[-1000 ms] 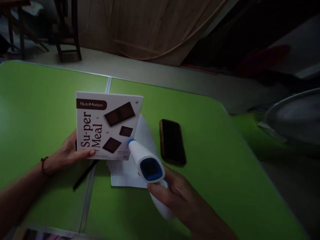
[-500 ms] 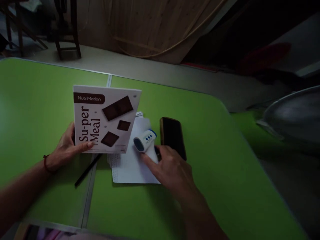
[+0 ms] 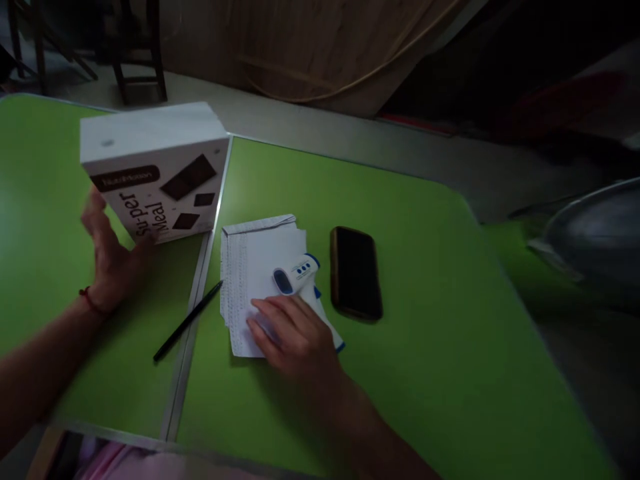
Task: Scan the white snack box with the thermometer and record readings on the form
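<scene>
My left hand (image 3: 113, 253) grips the lower left corner of a white box (image 3: 155, 133) marked "NutriMotion Su-per Meal", which tilts so that its top side shows. The box has brown bars printed on its front. A white and blue infrared thermometer (image 3: 297, 275) lies on a stack of written paper sheets (image 3: 245, 267). Over its handle and the sheets hovers my right hand (image 3: 300, 340), fingers loosely apart and holding nothing; whether it touches the handle I cannot tell. A black pen (image 3: 187, 321) lies between the two hands, its tip by the sheets.
A dark phone (image 3: 355, 273) in a brown-edged case lies right of the thermometer. Everything rests on a green table (image 3: 425, 373) with a metal seam. Beyond its far edge stands a dark chair (image 3: 143, 60).
The box has moved up and left and tipped, uncovering the sheets and pen. My right hand has let go of the thermometer, which now lies on the sheets.
</scene>
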The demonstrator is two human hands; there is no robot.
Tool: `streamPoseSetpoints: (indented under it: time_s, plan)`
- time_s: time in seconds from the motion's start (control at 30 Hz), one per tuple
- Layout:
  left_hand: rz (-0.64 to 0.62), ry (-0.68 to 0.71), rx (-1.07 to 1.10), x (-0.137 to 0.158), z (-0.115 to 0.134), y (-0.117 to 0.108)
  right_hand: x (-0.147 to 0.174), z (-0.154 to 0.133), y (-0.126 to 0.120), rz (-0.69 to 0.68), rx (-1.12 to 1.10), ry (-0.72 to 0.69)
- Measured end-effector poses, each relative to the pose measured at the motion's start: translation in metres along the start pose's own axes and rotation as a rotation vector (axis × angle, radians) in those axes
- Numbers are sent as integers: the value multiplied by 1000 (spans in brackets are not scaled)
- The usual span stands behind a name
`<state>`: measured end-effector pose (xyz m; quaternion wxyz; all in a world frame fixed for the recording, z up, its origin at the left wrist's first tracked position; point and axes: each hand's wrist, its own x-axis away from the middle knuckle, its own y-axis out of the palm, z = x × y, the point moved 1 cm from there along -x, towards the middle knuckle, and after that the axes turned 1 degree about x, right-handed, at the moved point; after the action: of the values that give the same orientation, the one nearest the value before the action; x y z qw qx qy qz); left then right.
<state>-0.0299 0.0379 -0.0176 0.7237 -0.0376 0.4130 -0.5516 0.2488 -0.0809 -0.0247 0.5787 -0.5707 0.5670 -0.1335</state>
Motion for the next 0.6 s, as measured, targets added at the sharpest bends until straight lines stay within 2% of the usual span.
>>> streamPoseSetpoints:
  time_s: [0.07, 0.1, 0.13, 0.2, 0.3, 0.4, 0.47, 0.53, 0.6]
  plan:
    - [123, 172, -134, 4, 16, -8, 3, -2, 4, -106, -47, 19]
    - [120, 284, -175, 7, 26, -12, 4, -3, 4, -149, -56, 34]
    - [71, 377, -189, 11, 35, -14, 5, -3, 3, -178, -61, 43]
    - [-18, 456, -176, 17, 53, -17, 6, -3, 0, -226, -61, 43]
    - [-296, 559, -173, 26, 68, -14, 6, -7, -3, -303, -30, 24]
    - [-656, 566, -319, 33, 70, -7, 6, -13, -3, -331, 27, 2]
    - [-824, 508, -440, 36, 68, -5, 6, -17, -1, -323, 46, -6]
    - [-927, 456, -478, 37, 66, -4, 6, -20, 1, -304, 39, -9]
    - [-961, 438, -451, 37, 66, -4, 7, -22, 2, -282, 21, -14]
